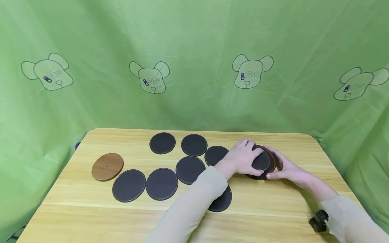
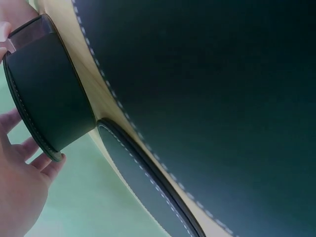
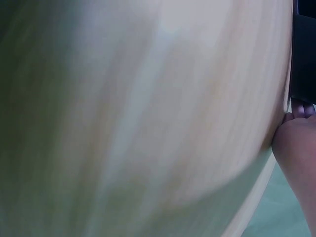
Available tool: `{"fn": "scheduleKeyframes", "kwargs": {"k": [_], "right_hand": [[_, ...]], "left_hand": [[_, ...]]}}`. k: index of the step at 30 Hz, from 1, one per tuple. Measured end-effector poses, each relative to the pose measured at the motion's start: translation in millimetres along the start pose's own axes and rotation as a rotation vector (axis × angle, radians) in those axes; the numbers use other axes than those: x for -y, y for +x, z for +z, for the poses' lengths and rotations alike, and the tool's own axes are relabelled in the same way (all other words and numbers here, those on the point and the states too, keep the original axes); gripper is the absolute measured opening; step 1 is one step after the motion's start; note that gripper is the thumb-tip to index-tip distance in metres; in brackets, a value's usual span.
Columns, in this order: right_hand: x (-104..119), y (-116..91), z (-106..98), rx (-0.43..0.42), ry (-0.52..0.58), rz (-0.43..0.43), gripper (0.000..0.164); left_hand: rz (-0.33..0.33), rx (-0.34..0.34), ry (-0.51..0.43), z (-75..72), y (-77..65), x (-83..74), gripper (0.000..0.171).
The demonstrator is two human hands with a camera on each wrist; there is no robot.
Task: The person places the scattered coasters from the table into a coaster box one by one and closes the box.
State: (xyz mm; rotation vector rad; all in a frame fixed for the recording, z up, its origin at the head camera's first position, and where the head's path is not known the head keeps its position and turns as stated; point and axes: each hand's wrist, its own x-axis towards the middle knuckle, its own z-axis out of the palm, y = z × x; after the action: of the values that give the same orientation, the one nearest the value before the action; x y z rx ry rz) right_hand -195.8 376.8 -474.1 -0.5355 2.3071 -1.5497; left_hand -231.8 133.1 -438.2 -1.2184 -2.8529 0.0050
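Observation:
My left hand (image 1: 241,158) spans a round black coaster (image 1: 260,161) with its thumb in front and fingers behind. That coaster lies over the top of a dark round coaster holder (image 2: 52,84), whose curved side has a notch in the left wrist view. The left fingers (image 2: 27,153) hold the stitched rim there. From the right side, my right hand (image 1: 284,167) grips the holder, thumb near the front and fingers round the back. Only part of the right hand (image 3: 298,148) shows in the right wrist view, against the holder's dark wall (image 3: 305,59).
Several black stitched coasters (image 1: 162,184) lie flat across the wooden table (image 1: 264,216), one partly under the left sleeve (image 1: 194,202). A brown wooden disc (image 1: 107,166) with a small centre mark lies at the far left. Behind the table hangs a green curtain (image 1: 200,33).

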Motion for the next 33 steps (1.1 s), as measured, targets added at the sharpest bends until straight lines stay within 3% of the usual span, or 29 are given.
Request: {"fn": "scheduleKeyframes", "kwargs": {"k": [20,33], "right_hand": [[-4,0,-2,-0.002,-0.001,-0.005,0.105],[0,-1,2,0.007,0.025,-0.035,0.102]], "left_hand": [[0.02,0.015,0.02,4.8,7.1,-4.6,0.079],[0.128,0.062,0.021,-2.9,-4.6,14.2,0.067]]}}
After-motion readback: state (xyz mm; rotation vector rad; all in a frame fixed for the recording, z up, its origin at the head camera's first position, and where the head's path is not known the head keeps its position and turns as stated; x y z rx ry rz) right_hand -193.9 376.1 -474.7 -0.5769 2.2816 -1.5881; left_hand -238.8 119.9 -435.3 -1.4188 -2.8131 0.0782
